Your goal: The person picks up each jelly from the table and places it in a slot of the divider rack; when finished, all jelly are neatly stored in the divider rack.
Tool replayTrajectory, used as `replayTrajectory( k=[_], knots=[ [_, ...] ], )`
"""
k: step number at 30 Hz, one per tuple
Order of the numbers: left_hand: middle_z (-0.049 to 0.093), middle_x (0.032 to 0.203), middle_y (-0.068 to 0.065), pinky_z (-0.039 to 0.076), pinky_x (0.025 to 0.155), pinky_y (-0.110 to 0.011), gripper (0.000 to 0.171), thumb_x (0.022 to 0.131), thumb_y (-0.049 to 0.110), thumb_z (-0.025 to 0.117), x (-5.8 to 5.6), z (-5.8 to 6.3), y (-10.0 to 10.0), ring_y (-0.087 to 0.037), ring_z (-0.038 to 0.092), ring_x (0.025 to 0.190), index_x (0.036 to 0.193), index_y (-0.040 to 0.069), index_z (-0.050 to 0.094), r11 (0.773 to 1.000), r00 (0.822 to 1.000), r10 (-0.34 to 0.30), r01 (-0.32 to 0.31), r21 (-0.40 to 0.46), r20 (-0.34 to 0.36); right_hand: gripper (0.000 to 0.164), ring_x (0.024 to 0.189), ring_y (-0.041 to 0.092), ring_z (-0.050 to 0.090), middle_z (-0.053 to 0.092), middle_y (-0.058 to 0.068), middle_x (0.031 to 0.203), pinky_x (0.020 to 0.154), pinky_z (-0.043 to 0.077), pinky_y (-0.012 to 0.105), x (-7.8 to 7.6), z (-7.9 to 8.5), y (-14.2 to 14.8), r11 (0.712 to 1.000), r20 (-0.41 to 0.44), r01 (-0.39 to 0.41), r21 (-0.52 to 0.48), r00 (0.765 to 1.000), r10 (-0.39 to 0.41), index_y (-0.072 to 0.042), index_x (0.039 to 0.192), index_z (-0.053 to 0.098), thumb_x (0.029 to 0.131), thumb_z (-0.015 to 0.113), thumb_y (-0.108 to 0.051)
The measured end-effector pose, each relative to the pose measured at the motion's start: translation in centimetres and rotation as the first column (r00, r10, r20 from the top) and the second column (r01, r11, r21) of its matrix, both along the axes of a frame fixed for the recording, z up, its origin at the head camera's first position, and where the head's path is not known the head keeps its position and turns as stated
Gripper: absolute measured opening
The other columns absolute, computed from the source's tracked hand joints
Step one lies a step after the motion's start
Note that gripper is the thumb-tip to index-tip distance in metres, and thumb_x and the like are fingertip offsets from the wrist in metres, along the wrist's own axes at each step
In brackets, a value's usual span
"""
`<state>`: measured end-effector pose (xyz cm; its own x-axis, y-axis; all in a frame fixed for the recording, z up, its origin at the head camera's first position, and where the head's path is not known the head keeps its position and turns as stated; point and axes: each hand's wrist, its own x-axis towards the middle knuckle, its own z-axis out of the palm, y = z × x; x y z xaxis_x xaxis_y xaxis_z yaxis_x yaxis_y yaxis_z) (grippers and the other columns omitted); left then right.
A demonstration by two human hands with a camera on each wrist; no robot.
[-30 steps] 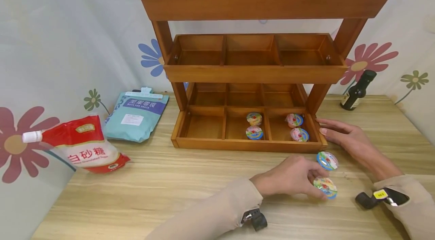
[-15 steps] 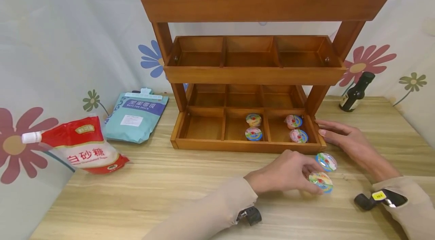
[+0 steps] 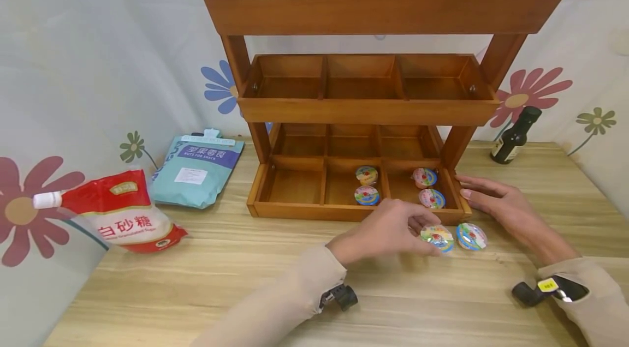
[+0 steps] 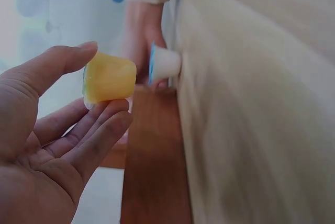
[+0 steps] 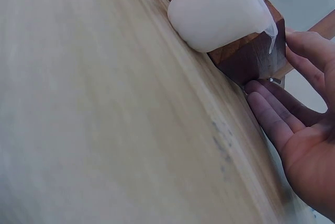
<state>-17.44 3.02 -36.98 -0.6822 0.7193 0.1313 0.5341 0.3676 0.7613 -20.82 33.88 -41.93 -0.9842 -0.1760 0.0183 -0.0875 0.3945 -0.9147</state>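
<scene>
My left hand [image 3: 388,229] pinches a yellow jelly cup [image 4: 112,80] between thumb and fingers, lifted off the table in front of the rack. Its printed lid faces up in the head view. A white jelly cup [image 3: 472,237] stands on the table just right of it, by the rack's front right corner. My right hand [image 3: 506,205] rests its fingertips against the right end of the wooden rack [image 3: 373,111], fingers extended. In the rack's bottom tier, two jelly cups [image 3: 366,195] sit in the middle compartment and two jelly cups [image 3: 431,198] in the right one.
A red and white sugar bag [image 3: 132,210] with a white spout and a teal nut snack bag [image 3: 196,169] stand left of the rack. A dark bottle [image 3: 515,137] stands behind my right hand. The rack's upper tiers overhang the lower compartments.
My left hand has carried the yellow jelly cup leftward and towards the rack, away from its spot in front of the white cup. My right hand has stayed at the rack's side.
</scene>
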Motion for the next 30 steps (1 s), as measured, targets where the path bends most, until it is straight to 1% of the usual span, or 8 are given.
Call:
replayTrajectory(
  k=[6,13,16,21,25,28,30],
  knots=[
    [0.076,0.106,0.013,0.054,0.082,-0.013,0.042,0.085,0.021,0.092,-0.6,1.0,-1.9,0.006,0.066,0.088,0.123,0.010,0.078,0.997,0.997,0.051,-0.054,0.049,0.063,0.052,0.119,-0.009,0.058,0.064,-0.023,0.136,0.092,0.050,0.012,0.0,-0.2,0.2,1.000,-0.006,0.005,0.015,1.000,-0.005,-0.011,0.155,0.057,0.107,0.067,-0.031],
    [0.075,0.103,0.006,0.058,0.078,-0.017,0.040,0.083,0.016,0.094,-1.2,1.7,-4.1,-0.003,0.070,0.087,0.119,0.006,0.078,0.989,0.993,0.106,-0.110,0.101,0.045,0.055,0.120,-0.009,0.057,0.063,-0.022,0.137,0.093,0.049,0.012,-0.1,-0.3,0.2,1.000,-0.001,0.007,0.015,1.000,-0.007,-0.011,0.155,0.056,0.107,0.067,-0.033],
    [0.076,0.104,0.003,0.058,0.078,-0.018,0.040,0.083,0.016,0.094,-1.4,1.9,-5.0,-0.004,0.069,0.087,0.119,0.006,0.078,0.985,0.992,0.124,-0.128,0.113,0.039,0.055,0.120,-0.009,0.058,0.064,-0.023,0.137,0.093,0.049,0.012,-0.1,-0.2,0.2,1.000,0.001,0.008,0.007,1.000,-0.008,-0.010,0.155,0.056,0.107,0.068,-0.032],
    [0.074,0.104,0.004,0.059,0.078,-0.021,0.042,0.084,0.018,0.093,-1.7,2.0,-6.5,-0.006,0.068,0.088,0.121,0.006,0.078,0.982,0.986,0.159,-0.163,0.098,0.042,0.054,0.118,-0.009,0.059,0.065,-0.024,0.134,0.092,0.050,0.012,-0.1,-0.2,0.1,1.000,0.001,0.015,0.017,1.000,-0.015,-0.010,0.155,0.057,0.106,0.068,-0.033],
    [0.075,0.103,0.005,0.059,0.077,-0.023,0.041,0.085,0.020,0.093,-1.9,2.1,-7.7,-0.010,0.070,0.090,0.122,0.009,0.078,0.977,0.980,0.199,-0.200,0.073,0.030,0.054,0.117,-0.009,0.059,0.065,-0.024,0.133,0.092,0.049,0.012,-0.1,-0.1,0.1,0.999,0.003,0.018,0.028,1.000,-0.018,-0.011,0.154,0.058,0.106,0.068,-0.034],
    [0.075,0.103,0.005,0.059,0.078,-0.025,0.042,0.084,0.021,0.093,-2.1,2.1,-8.5,-0.011,0.071,0.089,0.122,0.010,0.079,0.972,0.974,0.223,-0.225,0.074,0.028,0.054,0.117,-0.008,0.060,0.066,-0.023,0.134,0.092,0.050,0.012,-0.1,-0.2,0.1,1.000,0.004,0.015,0.011,1.000,-0.015,-0.010,0.154,0.058,0.106,0.068,-0.033],
    [0.075,0.103,0.005,0.060,0.078,-0.026,0.043,0.084,0.022,0.094,-2.2,2.1,-9.1,-0.010,0.072,0.088,0.123,0.011,0.079,0.968,0.971,0.237,-0.239,0.082,0.039,0.053,0.118,-0.008,0.060,0.066,-0.023,0.134,0.092,0.049,0.012,-0.2,-0.3,0.1,1.000,0.003,0.014,0.000,1.000,-0.014,-0.010,0.154,0.058,0.106,0.069,-0.032]
  ],
)
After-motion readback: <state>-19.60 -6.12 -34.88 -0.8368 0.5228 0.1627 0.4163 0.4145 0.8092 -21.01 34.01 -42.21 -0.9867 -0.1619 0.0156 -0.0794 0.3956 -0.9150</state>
